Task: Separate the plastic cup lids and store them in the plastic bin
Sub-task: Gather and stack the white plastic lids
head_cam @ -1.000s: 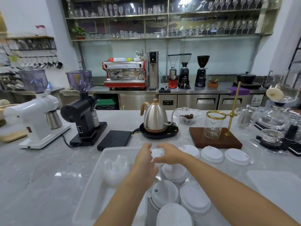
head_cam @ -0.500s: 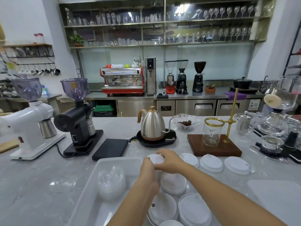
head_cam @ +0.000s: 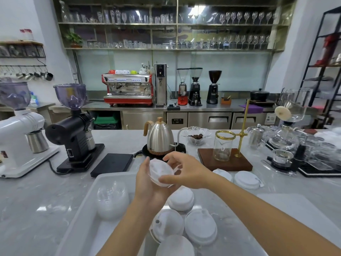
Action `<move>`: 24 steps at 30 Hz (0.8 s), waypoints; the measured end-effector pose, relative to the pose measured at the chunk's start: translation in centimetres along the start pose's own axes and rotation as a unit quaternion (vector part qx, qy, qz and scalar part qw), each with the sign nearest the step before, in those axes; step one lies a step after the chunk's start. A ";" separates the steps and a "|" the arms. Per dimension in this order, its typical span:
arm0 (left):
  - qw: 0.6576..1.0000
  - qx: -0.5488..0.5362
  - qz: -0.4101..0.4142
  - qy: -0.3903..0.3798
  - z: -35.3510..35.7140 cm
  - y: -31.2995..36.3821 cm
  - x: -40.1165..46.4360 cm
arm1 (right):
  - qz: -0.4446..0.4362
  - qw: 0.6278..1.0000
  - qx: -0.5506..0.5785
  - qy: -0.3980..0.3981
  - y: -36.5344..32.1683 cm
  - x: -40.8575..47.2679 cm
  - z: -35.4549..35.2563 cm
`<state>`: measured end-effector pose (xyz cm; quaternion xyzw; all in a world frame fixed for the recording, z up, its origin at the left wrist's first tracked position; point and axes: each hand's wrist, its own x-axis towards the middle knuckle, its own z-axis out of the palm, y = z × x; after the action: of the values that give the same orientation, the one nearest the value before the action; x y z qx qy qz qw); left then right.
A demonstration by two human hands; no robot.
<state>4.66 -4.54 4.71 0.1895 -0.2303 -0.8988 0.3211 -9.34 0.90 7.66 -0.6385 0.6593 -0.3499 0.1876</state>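
Note:
Both hands hold a small stack of translucent white cup lids (head_cam: 160, 171) above the far edge of the clear plastic bin (head_cam: 86, 206). My left hand (head_cam: 147, 183) cups the stack from below and the left. My right hand (head_cam: 181, 170) pinches its right rim with thumb and fingers. Inside the bin sits a pile of clear dome lids (head_cam: 112, 198). Several stacks of white flat lids (head_cam: 181, 198) stand to the right of the bin, under my arms. Two more white lids (head_cam: 246, 180) lie on the counter further right.
Behind my hands stand a steel gooseneck kettle (head_cam: 160, 139), a black scale (head_cam: 112, 164), a black grinder (head_cam: 73, 126), a white grinder (head_cam: 18, 130) and a glass server on a wooden stand (head_cam: 224, 161). Glassware crowds the right side (head_cam: 287, 145). A white board (head_cam: 302, 209) lies at the right.
Both hands lifted the lid stack up from the counter and tilted it toward me; my right hand shifted to pinch its rim. The camera also tilted upward.

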 end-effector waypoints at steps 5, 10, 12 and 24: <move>1.000 -0.009 0.010 -0.001 -1.6 1.9 -0.8 | 0.014 0.997 0.017 0.071 1.1 -0.6 -0.7; 0.998 -0.017 -0.019 0.051 -3.6 2.4 -0.7 | 0.134 0.986 -0.066 0.068 5.3 -1.5 0.7; 0.998 -0.016 -0.041 0.045 -3.8 2.4 -0.7 | 0.164 0.981 -0.091 0.045 6.3 -1.6 1.6; 0.997 -0.002 -0.074 0.034 -3.7 2.8 -0.9 | 0.202 0.952 -0.229 -0.002 7.1 -0.4 6.3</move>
<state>8.46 -6.97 3.27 0.2361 -0.2029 -0.9135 0.2620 -10.00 -0.53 -1.73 -0.5187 0.8364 -0.1435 0.1042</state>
